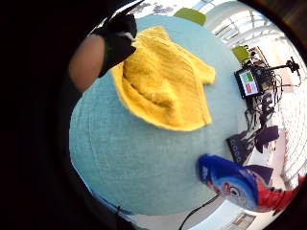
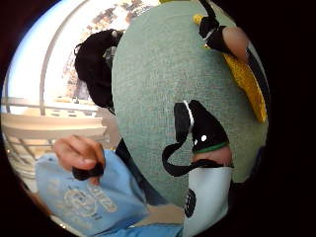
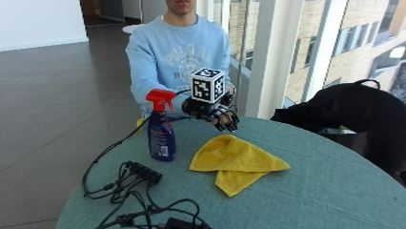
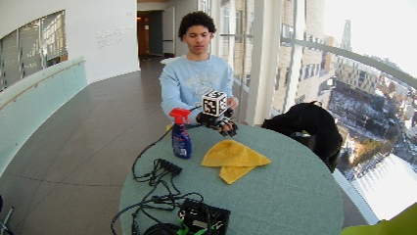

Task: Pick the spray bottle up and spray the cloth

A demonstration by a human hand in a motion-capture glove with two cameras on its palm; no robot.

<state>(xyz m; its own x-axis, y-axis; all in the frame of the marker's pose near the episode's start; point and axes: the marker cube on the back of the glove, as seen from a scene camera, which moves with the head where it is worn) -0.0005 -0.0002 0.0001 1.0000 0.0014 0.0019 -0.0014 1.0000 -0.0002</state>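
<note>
Outside view: gloved right hand (image 3: 218, 114) hangs above the worktop (image 3: 329, 191), fingers loosely spread and pointing down, holding nothing. Spray bottle (image 3: 160, 126) stands upright just beside that hand, apart from it; yellow cloth (image 3: 236, 162) lies crumpled below and in front of the fingers. Little finger side palm view alone shows the bottle's label (image 1: 232, 182) close up, trigger cut off. Thumb side palm view alone shows the bare hand (image 2: 79, 153) curled near the chest; there the cloth is mostly hidden.

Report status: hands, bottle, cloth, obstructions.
Gloved right hand open above table, holding nothing. Spray bottle upright, untouched. Yellow cloth beside it. Path unobstructed.
</note>
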